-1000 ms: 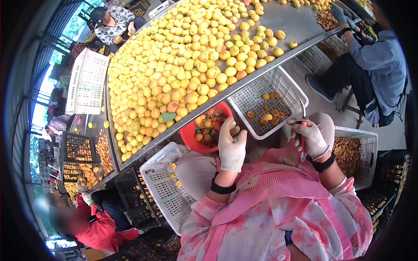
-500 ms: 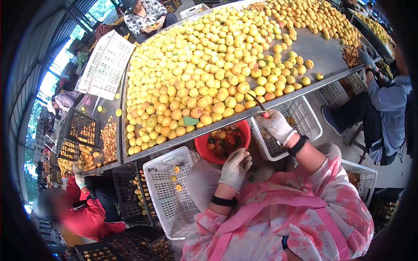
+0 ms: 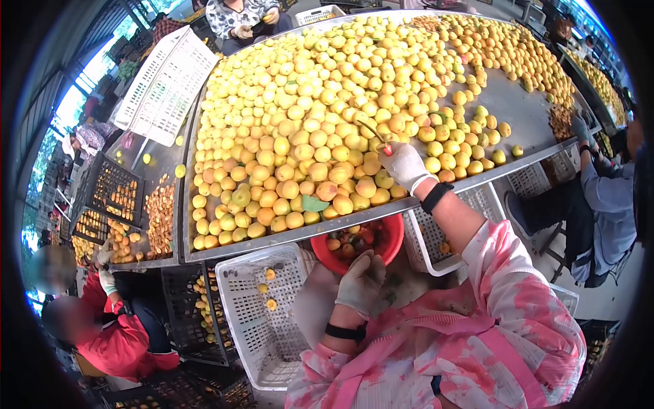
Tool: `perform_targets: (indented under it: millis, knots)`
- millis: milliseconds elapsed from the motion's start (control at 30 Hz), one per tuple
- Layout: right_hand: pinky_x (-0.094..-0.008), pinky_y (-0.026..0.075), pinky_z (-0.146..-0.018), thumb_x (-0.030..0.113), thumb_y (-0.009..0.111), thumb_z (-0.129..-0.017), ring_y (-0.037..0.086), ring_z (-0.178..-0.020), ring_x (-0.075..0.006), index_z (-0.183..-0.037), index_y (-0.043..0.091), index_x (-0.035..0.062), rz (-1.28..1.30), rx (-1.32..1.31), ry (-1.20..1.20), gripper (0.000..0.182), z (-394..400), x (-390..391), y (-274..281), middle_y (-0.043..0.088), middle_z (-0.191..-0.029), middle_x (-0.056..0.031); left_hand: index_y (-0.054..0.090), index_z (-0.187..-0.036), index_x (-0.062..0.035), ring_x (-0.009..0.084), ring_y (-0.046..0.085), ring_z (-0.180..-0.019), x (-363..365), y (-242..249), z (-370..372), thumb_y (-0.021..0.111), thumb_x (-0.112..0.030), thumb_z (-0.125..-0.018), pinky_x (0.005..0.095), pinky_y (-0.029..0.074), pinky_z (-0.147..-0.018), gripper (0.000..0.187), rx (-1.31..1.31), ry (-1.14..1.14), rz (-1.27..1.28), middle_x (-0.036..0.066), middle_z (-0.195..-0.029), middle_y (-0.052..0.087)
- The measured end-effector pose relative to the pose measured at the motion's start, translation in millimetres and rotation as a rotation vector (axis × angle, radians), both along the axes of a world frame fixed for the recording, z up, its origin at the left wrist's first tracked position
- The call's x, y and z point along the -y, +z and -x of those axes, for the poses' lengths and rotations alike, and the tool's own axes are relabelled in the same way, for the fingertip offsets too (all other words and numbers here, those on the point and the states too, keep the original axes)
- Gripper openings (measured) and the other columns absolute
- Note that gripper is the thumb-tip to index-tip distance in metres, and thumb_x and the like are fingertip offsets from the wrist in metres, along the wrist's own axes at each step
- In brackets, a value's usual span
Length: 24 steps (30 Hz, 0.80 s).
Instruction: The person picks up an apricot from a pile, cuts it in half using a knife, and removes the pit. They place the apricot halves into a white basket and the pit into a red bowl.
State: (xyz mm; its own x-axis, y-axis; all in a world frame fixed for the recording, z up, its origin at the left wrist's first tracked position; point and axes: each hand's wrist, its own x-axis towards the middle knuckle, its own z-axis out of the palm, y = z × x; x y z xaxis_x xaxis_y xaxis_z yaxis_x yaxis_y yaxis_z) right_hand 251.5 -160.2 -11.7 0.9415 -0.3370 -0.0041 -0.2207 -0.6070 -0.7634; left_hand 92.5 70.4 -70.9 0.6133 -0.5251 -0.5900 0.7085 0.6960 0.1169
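My right hand [image 3: 405,165], in a white glove, is closed around a thin curved tool with a red grip [image 3: 387,148]. It is over the near part of a big heap of yellow-orange apricots [image 3: 300,136], with the tool's slender dark end among the fruit. My left hand [image 3: 361,281], gloved too, is just in front of a red bucket [image 3: 320,253] below the table edge. Its fingers are curled together, and what they hold, if anything, is hidden. Apricot pieces and dark bits [image 3: 354,240] lie in the bucket.
The metal table's rim [image 3: 293,236] runs between me and the heap. White crates stand left [image 3: 235,300] and right [image 3: 426,255] of the bucket. Co-workers sit to the left [image 3: 122,347], to the right [image 3: 610,204] and across the table [image 3: 238,20].
My right hand has moved forward with the tool, from above the right crate to over the apricots. The left hand stays near the bucket. The view has shifted a little.
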Motion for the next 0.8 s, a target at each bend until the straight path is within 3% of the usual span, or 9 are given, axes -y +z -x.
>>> perform_targets:
  millis: [167,300,533,667,800]
  knots:
    - [-0.0429,0.05,-0.078,0.025,0.063,-0.08,0.065,-0.087,-0.039,-0.095,0.067,0.0027,-0.174,-0.005,0.138,0.026,-55.2,-37.5,9.3,0.067,-0.085,-0.0242,0.061,-0.113,-0.0046,0.0253,0.065,-0.087,-6.1,-0.3,-5.7,0.054,-0.01,-0.095,0.0347,0.057,-0.074,0.02,-0.019,0.031,0.11,0.012,-0.099,0.067]
    - [-0.0441,0.049,-0.085,0.027,0.063,-0.082,0.064,-0.095,-0.0374,-0.1,0.066,0.0053,0.115,-0.004,0.245,0.029,-82.7,-74.0,45.0,0.067,-0.096,-0.0225,0.061,-0.113,-0.004,0.0261,0.067,-0.087,-10.1,-4.3,-8.9,0.053,-0.009,-0.095,0.0353,0.058,-0.073,0.02,-0.02,0.065,0.15,0.013,-0.098,0.068]
    - [-0.0429,0.048,-0.091,0.018,0.059,-0.084,0.06,-0.107,-0.0363,-0.107,0.061,0.0051,0.295,0.058,0.238,0.026,-118.7,-103.8,12.0,0.062,-0.113,-0.0214,0.064,-0.108,-0.005,0.0268,0.068,-0.092,-20.6,-16.1,-14.7,0.054,-0.009,-0.095,0.037,0.057,-0.08,0.017,-0.023,0.085,0.23,0.014,-0.098,0.07]
    - [-0.0426,0.049,-0.084,0.018,0.06,-0.084,0.062,-0.096,-0.0358,-0.106,0.063,0.0095,0.402,0.135,0.25,0.024,-111.2,-102.4,11.6,0.064,-0.102,-0.0178,0.064,-0.108,-0.0049,0.0263,0.068,-0.091,-21.8,-18.5,-16.1,0.055,-0.009,-0.095,0.0362,0.057,-0.08,0.017,-0.013,0.084,0.242,0.014,-0.098,0.069]
    - [-0.0449,0.05,-0.079,0.018,0.06,-0.084,0.062,-0.093,-0.0354,-0.102,0.063,0.0101,0.33,0.327,0.347,0.02,-99.1,-117.2,21.7,0.064,-0.098,-0.0178,0.063,-0.108,-0.0047,0.0256,0.067,-0.09,-20.3,-16.0,-16.2,0.055,-0.009,-0.095,0.0356,0.057,-0.079,0.016,-0.012,0.089,0.252,0.013,-0.099,0.069]
